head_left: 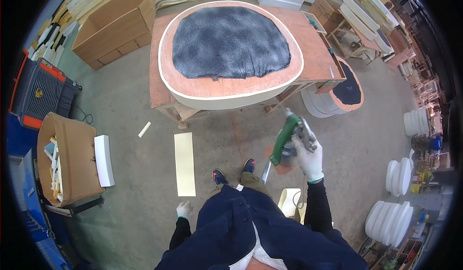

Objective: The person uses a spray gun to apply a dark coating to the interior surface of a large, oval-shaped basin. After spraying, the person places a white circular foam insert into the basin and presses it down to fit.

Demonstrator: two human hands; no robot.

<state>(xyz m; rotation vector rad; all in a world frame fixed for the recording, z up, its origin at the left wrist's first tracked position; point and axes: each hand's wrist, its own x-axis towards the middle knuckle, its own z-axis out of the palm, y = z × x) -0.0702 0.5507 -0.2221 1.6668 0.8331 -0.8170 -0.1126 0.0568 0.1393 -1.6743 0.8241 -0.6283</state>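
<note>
My right hand [310,160], in a white glove with a green cuff, is raised in front of me at the right. It grips a green and grey hand tool [288,137] with a long green body and grey metal parts; blur hides its exact kind. Low at my left side hangs my left hand [184,209], also gloved, its fingers curled with nothing visible in them. Beyond both hands, a rounded wooden panel with a pale edge [231,87] lies on a wooden table [156,84]. A dark, speckled grey sheet [231,41] covers the panel's middle.
A pale yellow strip [184,164] lies on the floor before me. At the left stand a cardboard box of scraps [79,159] and a larger carton [118,29]. A similar rounded piece [354,103] leans low beside the table's right end. White rounded pieces [389,222] stand at the right.
</note>
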